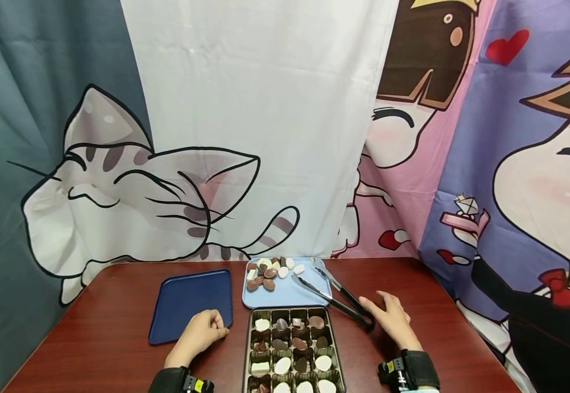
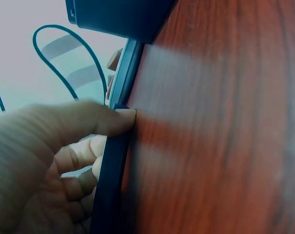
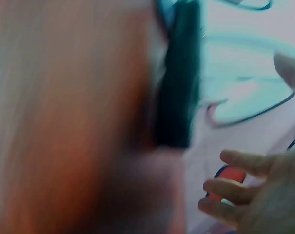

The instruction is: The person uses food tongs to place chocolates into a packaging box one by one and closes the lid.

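Note:
My left hand (image 1: 200,334) is at the near right corner of the dark blue tray (image 1: 189,299). In the left wrist view its thumb (image 2: 120,121) presses the tray's edge, with curled fingers on the other side. My right hand (image 1: 391,316), fingers spread and holding nothing, is beside the black handles of the tongs (image 1: 348,311). The tongs lie slanted, their metal tips over the light blue tray (image 1: 285,299). In the right wrist view a blurred dark handle (image 3: 179,92) stands apart from the fingers.
Several brown and white chocolates (image 1: 268,273) are heaped on the light blue tray's left side. In front, a compartmented chocolate box (image 1: 331,322) has pieces in its cells. The reddish-brown table (image 1: 427,305) ends at a printed curtain (image 1: 265,109).

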`<state>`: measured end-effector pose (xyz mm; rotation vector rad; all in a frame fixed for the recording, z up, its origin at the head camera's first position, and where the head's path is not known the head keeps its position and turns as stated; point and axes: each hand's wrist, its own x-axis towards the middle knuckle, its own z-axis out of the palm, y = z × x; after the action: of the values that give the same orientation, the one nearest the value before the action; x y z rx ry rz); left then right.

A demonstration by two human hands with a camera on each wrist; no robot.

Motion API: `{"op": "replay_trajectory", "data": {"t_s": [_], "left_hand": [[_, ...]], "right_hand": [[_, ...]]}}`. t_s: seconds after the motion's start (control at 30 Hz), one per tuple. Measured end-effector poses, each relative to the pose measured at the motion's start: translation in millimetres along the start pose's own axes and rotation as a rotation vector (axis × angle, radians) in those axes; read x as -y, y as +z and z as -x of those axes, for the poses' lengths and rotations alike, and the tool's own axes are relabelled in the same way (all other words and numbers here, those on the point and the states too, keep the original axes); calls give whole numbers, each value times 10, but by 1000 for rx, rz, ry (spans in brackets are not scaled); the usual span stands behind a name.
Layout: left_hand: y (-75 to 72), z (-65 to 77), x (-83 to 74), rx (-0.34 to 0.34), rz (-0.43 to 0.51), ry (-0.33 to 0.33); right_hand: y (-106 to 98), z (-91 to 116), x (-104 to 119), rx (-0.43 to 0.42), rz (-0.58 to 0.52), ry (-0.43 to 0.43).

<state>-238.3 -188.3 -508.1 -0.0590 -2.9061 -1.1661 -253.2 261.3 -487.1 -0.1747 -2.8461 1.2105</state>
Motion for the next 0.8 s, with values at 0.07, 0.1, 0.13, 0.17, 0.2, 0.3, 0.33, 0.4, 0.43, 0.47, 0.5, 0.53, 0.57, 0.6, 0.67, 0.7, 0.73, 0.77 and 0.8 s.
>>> {"op": "replay_trajectory", "data": {"t_s": [0.07, 0.1, 0.13, 0.17, 0.2, 0.3, 0.33, 0.4, 0.43, 0.47, 0.5, 0.53, 0.57, 0.6, 0.67, 0.7, 0.73, 0.77, 0.8], "left_hand": [[-4, 13, -19, 39, 9, -13], [-5, 16, -29, 53, 3, -20], [-6, 19, -37, 61, -10, -21], [-9, 23, -49, 68, -26, -22], [-12, 27, -61, 75, -45, -22], [-23, 43, -99, 72, -100, 1], [-29, 48, -109, 65, -122, 12], [-40, 53, -125, 41, -174, 39], [-48, 55, -133, 24, -192, 53], [-57, 58, -140, 3, -211, 65], [-71, 59, -151, -21, -229, 76], [-89, 62, -166, -51, -239, 88], [-110, 66, -182, -89, -246, 103], [-134, 69, -197, -136, -250, 120], [-191, 82, -234, -255, -256, 171], [-222, 87, -253, -326, -256, 205], [-257, 96, -272, -396, -257, 242], [-293, 105, -290, -467, -255, 282], [-331, 118, -314, -539, -250, 320]], "right_hand": [[58, 39, 118, 4, -51, -76], [98, 63, 188, 9, -94, -121], [144, 90, 261, 15, -144, -163], [192, 118, 328, 32, -201, -198], [240, 147, 390, 63, -266, -229], [369, 227, 508, 176, -400, -251], [405, 242, 527, 210, -408, -251], [464, 260, 532, 286, -409, -247], [488, 262, 522, 316, -393, -247], [509, 256, 503, 347, -372, -259], [524, 251, 485, 381, -357, -275], [536, 244, 466, 404, -345, -286], [546, 235, 448, 428, -341, -300], [554, 222, 429, 447, -339, -316], [564, 199, 399, 469, -337, -343], [566, 189, 390, 474, -342, -351], [568, 179, 383, 476, -345, -357], [569, 171, 378, 479, -347, -360], [570, 162, 374, 480, -347, -363]]}}
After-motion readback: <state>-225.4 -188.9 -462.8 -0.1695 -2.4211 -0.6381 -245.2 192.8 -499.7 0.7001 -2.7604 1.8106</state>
